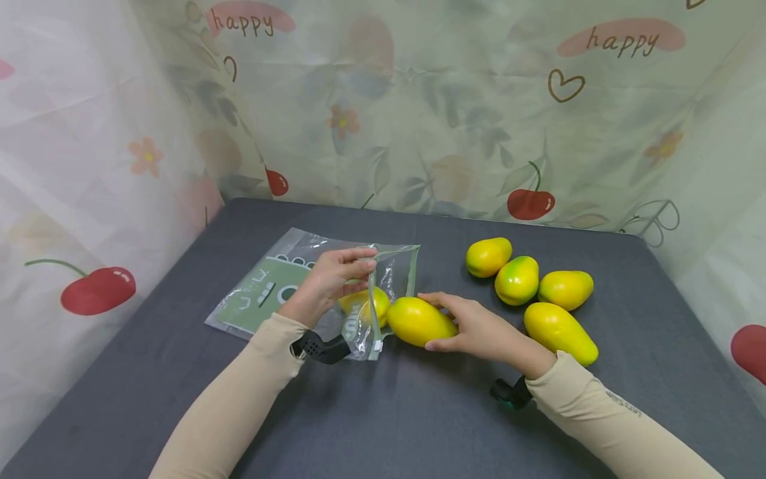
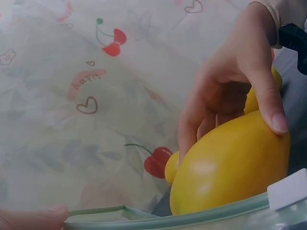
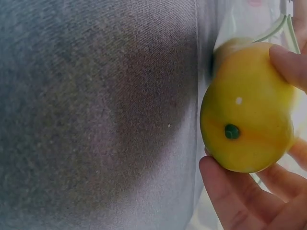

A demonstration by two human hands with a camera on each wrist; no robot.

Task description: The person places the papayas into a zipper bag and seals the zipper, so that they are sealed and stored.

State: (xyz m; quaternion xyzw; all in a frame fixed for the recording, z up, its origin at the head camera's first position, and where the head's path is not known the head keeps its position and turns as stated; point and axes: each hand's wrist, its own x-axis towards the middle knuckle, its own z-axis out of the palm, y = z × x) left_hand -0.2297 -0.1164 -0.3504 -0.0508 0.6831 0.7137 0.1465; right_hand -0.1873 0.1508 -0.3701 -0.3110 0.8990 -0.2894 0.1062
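A clear zip bag point(image 1: 239, 316) with a green printed panel lies on the table, its mouth toward the right. My left hand point(image 1: 329, 279) pinches the far part of the bag's opening edge, which stands raised. Through the plastic shows one yellow mango point(image 1: 359, 307). My right hand point(image 1: 479, 332) grips another mango point(image 1: 419, 322), thumb on the near side and fingers on the far side, its tip right at the bag's mouth. In the left wrist view that mango overlaps the green zip strip, beside a white slider point(image 2: 290, 189). The right wrist view shows its green stem end point(image 3: 232, 132).
Right of the bag, several more mangoes sit grouped: one at the back point(image 1: 489, 257), a greenish one point(image 1: 517, 281), one farther right point(image 1: 566, 290) and one near the right forearm point(image 1: 561, 332). A dark grey cloth covers the table point(image 1: 383, 426). Patterned curtains point(image 1: 419, 133) surround it.
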